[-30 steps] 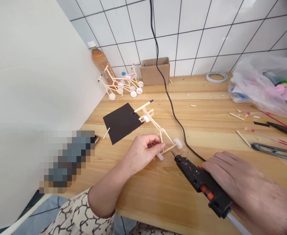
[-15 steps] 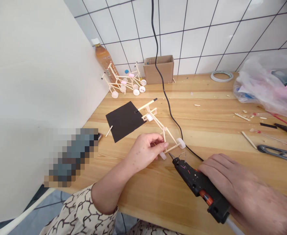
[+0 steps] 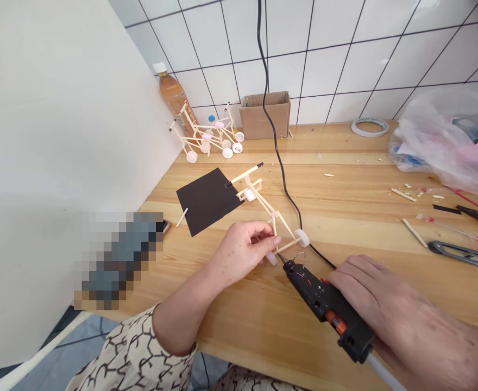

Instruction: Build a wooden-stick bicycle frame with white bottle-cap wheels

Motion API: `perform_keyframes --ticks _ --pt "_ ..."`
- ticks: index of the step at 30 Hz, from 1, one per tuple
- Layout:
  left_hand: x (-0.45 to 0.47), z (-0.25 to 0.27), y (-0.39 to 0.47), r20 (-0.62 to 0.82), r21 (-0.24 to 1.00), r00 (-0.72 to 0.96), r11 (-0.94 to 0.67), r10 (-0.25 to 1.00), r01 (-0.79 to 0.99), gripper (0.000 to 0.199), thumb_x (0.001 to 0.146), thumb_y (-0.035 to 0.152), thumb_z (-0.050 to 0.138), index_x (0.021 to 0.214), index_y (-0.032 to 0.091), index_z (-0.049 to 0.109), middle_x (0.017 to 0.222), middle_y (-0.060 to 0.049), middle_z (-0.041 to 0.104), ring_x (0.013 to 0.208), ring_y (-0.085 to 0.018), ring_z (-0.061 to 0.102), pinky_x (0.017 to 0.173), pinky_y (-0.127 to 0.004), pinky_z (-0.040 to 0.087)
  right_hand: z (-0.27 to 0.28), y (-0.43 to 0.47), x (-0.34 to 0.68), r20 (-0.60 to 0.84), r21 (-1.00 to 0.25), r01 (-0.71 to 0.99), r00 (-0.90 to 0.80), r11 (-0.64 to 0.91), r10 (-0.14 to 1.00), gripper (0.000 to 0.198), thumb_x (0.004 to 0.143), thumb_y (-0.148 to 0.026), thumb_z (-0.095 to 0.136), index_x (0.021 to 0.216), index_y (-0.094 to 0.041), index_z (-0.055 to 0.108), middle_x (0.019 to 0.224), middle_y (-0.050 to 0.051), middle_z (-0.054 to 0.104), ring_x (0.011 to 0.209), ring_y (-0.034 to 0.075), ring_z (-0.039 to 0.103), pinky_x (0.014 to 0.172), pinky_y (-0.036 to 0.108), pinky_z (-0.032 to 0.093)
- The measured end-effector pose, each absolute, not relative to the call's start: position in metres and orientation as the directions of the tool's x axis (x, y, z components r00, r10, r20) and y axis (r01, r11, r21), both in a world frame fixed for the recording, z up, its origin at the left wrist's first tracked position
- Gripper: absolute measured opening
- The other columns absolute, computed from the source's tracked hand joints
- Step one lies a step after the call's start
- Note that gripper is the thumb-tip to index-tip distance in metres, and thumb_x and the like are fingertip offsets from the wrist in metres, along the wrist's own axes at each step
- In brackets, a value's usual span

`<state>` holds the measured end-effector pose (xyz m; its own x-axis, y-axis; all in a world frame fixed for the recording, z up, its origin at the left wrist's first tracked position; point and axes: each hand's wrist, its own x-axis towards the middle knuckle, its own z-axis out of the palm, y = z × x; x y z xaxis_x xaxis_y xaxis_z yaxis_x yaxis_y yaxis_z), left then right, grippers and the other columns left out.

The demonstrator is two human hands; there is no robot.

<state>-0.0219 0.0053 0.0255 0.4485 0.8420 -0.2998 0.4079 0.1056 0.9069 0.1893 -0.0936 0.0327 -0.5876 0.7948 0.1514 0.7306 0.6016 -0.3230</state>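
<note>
My left hand [image 3: 245, 252] pinches the near end of a small tricycle model [image 3: 275, 213] made of thin wooden sticks with white caps for wheels. The model lies tilted on the table, its handlebar stick with black ends pointing away from me. In my right hand [image 3: 371, 293] is a black hot glue gun [image 3: 322, 304], gripped around its handle, which the hand mostly hides. The gun's nozzle is close to the stick joint beside my left fingertips; whether it touches cannot be made out. A glue stick [image 3: 381, 372] protrudes from the gun's rear.
Similar stick models [image 3: 206, 138] stand by a drink bottle [image 3: 174, 95] at the back left, near a cardboard box [image 3: 265, 117]. Black card [image 3: 206, 203] lies behind my left hand. A black cord [image 3: 282, 168] crosses the table. Tape [image 3: 370, 127], a plastic bag [image 3: 446, 136] and a cutter [image 3: 467, 255] are right.
My right hand has moved the glue gun slightly left, bringing its nozzle closer to the stick joint. The cord has shifted a little. My left hand keeps its hold on the model.
</note>
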Motion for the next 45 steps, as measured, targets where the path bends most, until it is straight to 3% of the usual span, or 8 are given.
perform_keyframes --ticks 18,32,45 --pt "-0.023 0.024 0.006 -0.290 0.904 0.450 0.088 0.844 0.418 0.016 0.080 0.022 0.058 0.067 0.013 0.058 0.058 0.001 0.059 0.045 -0.006 0.052 0.045 -0.015 0.039 0.024 -0.096 0.193 0.101 -0.349 0.744 -0.574 0.570 0.812 0.032 0.085 -0.003 0.028 0.082 -0.020 0.055 0.077 0.005 0.058 0.067 0.017 0.054 0.065 0.030 0.047" --pt "-0.022 0.027 0.005 -0.300 0.902 0.444 0.100 0.844 0.420 0.016 0.080 0.021 0.058 0.066 0.013 0.058 0.057 0.002 0.057 0.045 -0.006 0.053 0.045 -0.015 0.040 0.034 -0.091 0.187 0.172 -0.336 0.718 -0.589 0.609 0.789 0.026 0.081 -0.004 0.037 0.079 -0.019 0.058 0.074 0.006 0.060 0.066 0.018 0.053 0.061 0.030 0.044" --pt "-0.023 0.024 0.005 -0.297 0.898 0.449 0.086 0.842 0.432 0.017 0.080 0.024 0.058 0.068 0.013 0.059 0.060 0.000 0.060 0.046 -0.006 0.051 0.046 -0.016 0.040 0.029 -0.095 0.190 0.115 -0.344 0.729 -0.592 0.592 0.797 0.030 0.080 0.000 0.032 0.082 -0.019 0.055 0.077 0.005 0.057 0.067 0.019 0.052 0.062 0.030 0.045"
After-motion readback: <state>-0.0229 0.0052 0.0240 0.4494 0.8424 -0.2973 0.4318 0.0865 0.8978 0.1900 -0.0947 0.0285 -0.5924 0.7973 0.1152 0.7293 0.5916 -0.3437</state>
